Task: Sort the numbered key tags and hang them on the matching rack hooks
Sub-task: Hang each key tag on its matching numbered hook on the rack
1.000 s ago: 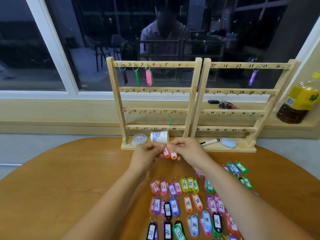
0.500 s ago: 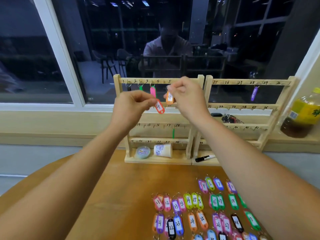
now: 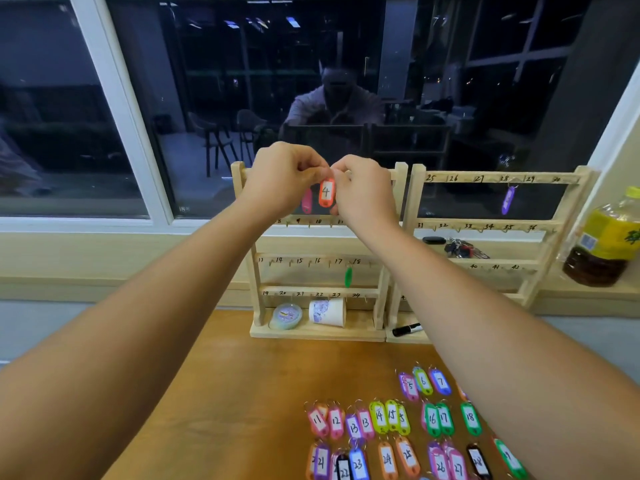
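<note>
An orange key tag marked 4 (image 3: 326,192) hangs at the top rail of the left wooden rack (image 3: 257,271). My left hand (image 3: 285,178) pinches its ring from the left. My right hand (image 3: 363,194) pinches it from the right, fingers curled against the tag's upper edge. Both hands hide most of the top rail and its hooks. A pink tag (image 3: 307,202) hangs just left of the orange one. Several numbered tags (image 3: 381,417) lie in rows on the wooden table (image 3: 225,393) at the lower right.
A second rack (image 3: 485,225) stands to the right with a purple tag (image 3: 507,200) under 28. A green tag (image 3: 348,277) hangs under 18. A paper cup (image 3: 327,311), round tin (image 3: 285,316) and marker (image 3: 407,329) lie on the rack bases. A bottle (image 3: 606,244) stands far right.
Both hands rose from the table to the left rack's top rail. The orange tag 4 went from hanging tilted in my left hand to upright at the rail, and my hands closed together.
</note>
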The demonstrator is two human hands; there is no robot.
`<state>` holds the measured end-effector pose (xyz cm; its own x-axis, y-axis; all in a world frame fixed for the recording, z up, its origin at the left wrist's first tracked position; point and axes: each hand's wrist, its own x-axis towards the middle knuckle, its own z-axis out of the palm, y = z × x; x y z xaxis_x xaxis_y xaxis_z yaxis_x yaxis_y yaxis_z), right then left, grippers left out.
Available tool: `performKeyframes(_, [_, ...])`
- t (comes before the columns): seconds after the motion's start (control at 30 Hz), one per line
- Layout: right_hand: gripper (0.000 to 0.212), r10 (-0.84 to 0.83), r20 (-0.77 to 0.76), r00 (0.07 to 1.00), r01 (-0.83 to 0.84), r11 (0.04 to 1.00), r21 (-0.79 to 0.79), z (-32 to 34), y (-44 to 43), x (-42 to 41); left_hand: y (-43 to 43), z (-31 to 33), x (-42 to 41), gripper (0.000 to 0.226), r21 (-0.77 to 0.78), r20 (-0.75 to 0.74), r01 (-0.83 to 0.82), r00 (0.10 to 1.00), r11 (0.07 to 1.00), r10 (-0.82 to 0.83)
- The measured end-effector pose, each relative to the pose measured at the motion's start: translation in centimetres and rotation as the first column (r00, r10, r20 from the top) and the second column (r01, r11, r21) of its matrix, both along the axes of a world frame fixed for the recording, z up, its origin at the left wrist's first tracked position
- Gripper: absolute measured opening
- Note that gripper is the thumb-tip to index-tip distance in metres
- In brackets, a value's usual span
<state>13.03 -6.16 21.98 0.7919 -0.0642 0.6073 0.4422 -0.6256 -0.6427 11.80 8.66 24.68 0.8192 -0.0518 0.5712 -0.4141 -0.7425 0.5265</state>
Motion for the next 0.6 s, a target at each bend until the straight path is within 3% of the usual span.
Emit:
performKeyframes(0.17, [0.004,0.008,-0.011,1.000,-0.008,0.998,-0.070,-0.2,-0.5,-0.4,-0.6,0.6,0.6,0.010,0.047,0.034,-0.063,0.998,0.997,0.062])
performKeyframes(0.37, [0.023,-0.025,0.023,0.999,0.029,0.981,-0.190,-0.5,-1.5,-0.8,-1.4,0.9,1.1,0.009,0.119,0.017,-0.090,0.996,0.989,0.089])
performKeyframes(0.6, [0.020,0.068,0.045,0.997,-0.062,0.991,-0.120,-3.3,-6.9,-3.4,-1.6,1.8,0.8,0.009,0.183,-0.028,-0.095,0.994,0.978,0.102])
